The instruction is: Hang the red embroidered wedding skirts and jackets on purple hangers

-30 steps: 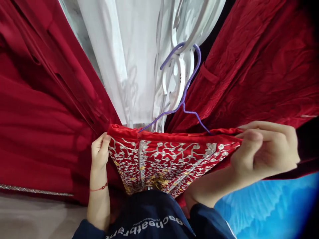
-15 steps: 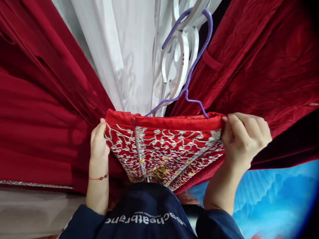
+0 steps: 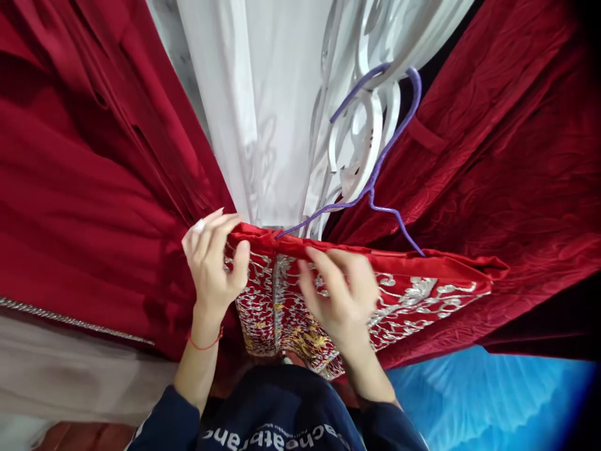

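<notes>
A red garment with silver and gold embroidery (image 3: 422, 291) hangs from a purple hanger (image 3: 375, 181) in front of me. My left hand (image 3: 211, 263) pinches the garment's upper left corner, thumb on the front and fingers behind the hem. My right hand (image 3: 340, 294) lies over the middle of the embroidered panel just below the top hem, fingers spread and blurred by motion. The purple hanger's hook sits on a white ornate metal rail (image 3: 361, 131).
Dark red velvet garments (image 3: 70, 188) hang at the left, and more dark red velvet (image 3: 516, 144) at the right. A white sheer fabric (image 3: 263, 106) hangs at the middle back. A blue patterned surface (image 3: 483, 401) lies at the lower right.
My right hand has let go of the garment's right corner and moved left to the middle of the panel. The right corner now hangs loose. My left hand keeps its hold.
</notes>
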`<state>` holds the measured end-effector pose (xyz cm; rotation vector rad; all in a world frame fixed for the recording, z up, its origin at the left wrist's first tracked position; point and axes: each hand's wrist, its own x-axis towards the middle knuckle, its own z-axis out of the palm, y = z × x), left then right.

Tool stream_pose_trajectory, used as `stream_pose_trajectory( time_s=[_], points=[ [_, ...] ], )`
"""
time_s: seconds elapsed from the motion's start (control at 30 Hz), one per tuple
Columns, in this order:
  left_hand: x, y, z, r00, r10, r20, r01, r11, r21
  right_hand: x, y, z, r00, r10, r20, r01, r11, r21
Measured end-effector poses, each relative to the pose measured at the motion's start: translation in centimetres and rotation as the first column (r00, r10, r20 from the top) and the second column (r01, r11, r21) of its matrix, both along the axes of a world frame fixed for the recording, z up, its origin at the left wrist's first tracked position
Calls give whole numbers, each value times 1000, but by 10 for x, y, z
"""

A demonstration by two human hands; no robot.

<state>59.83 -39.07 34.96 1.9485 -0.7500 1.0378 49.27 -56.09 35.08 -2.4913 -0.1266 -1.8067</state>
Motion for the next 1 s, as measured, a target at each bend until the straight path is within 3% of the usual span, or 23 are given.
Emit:
stream_pose_trajectory(
  time_s=[0.1, 0.17, 0.23, 0.3, 0.43, 0.53, 0.67, 0.8, 1.0],
  points=[
    [-3, -7, 26, 1000, -18, 0, 17, 966, 257, 22, 28, 1, 988, -24, -154, 27, 999, 21],
    [-2, -7, 34, 996, -82, -44, 92, 933, 347, 30, 34, 1, 981, -64, -181, 76, 996, 57],
    [-1, -6, 34, 987, -145, -69, 160, 931, 330, 33, 34, 0, 981, -53, -187, 69, 994, 81],
    [-5, -6, 27, 983, -174, -55, 182, 956, 228, 32, 33, -2, 983, -8, -183, 28, 994, 105],
    [-29, -20, -3, 996, -41, 76, 47, 995, -90, 22, 33, -14, 985, 122, -121, -97, 976, 196],
    [-53, -33, -42, 988, 66, 137, -28, 965, -262, 9, 39, -34, 972, 213, -97, -185, 953, 241],
    [-74, -36, -89, 992, 120, 25, -103, 924, -369, -8, 47, -64, 914, 346, -211, -263, 903, 341],
    [-84, -24, -109, 995, -8, -99, -30, 926, -376, -19, 52, -78, 844, 475, -247, -320, 817, 479],
    [-93, -1, -122, 931, -304, -201, 233, 921, -313, -34, 55, -88, 762, 588, -270, -376, 742, 555]
  ],
)
